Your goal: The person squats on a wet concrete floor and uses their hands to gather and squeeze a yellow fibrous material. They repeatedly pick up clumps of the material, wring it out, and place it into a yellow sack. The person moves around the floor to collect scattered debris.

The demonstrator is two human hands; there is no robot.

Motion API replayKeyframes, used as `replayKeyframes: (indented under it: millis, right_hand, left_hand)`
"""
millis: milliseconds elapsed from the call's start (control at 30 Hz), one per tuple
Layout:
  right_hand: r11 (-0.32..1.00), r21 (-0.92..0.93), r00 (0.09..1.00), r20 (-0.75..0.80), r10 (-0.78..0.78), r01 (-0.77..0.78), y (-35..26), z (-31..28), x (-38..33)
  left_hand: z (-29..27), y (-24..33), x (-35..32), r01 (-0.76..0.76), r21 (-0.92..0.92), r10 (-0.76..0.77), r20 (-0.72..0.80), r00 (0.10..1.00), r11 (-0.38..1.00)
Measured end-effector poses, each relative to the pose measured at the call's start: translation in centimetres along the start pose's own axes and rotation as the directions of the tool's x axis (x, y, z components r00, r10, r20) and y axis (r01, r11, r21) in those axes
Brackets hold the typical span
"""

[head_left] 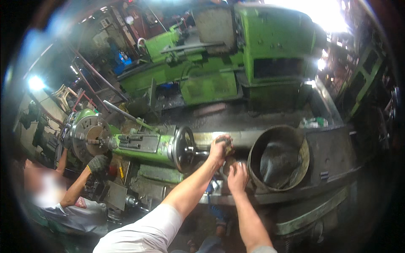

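Observation:
My left hand (219, 149) is closed just to the right of the tailstock handwheel (183, 149), around something dark and yellowish that I cannot make out. Lower and a little to the right, my right hand (238, 176) has its fingers bent against a small grey-brown thing, too blurred to name. Beside it stands a wide, open metal cylinder (255, 164), with a dark sheet-like piece (276, 166) inside. The handwheel belongs to a green lathe tailstock (139, 145). Below my hands hangs a blue object (214, 185).
At the left, a co-worker's gloved hand (98, 163) is near the lathe chuck (90, 137). A second large green machine (274, 38) stands behind the lathe bed. A slanting metal bar (126, 114) rises behind the tailstock. A small dark block (324, 175) lies on the right.

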State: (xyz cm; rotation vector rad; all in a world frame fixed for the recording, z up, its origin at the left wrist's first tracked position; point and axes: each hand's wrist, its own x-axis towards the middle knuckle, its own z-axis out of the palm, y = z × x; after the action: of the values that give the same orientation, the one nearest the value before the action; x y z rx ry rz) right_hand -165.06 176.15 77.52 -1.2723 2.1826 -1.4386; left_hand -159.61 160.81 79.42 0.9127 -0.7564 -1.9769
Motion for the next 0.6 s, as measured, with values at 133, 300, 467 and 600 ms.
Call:
replayKeyframes:
  millis: [133,300,467,600]
  right_hand:
    - [0.953,0.299,0.993,-0.087,0.080,-0.050,-0.3,0.9,-0.4]
    - [0.795,0.572,0.973,0.024,0.230,-0.202,-0.2,1.2,0.7]
    - [0.672,0.674,0.946,0.292,0.139,-0.307,-1.1,-0.2,1.3]
    - [0.590,0.764,0.956,0.290,0.048,-0.261,-2.2,-0.9,1.3]
  left_hand:
    - [0.7,0.5,-0.8,-0.002,-0.097,0.000,-0.029,1.000,0.995]
    - [1.8,1.3,-1.6,-0.021,-0.182,0.024,0.017,1.000,0.983]
    - [2.1,2.2,-1.9,-0.033,-0.212,0.032,-0.008,0.999,0.977]
    - [2.4,2.4,-1.8,-0.049,-0.195,0.050,0.000,0.999,0.980]
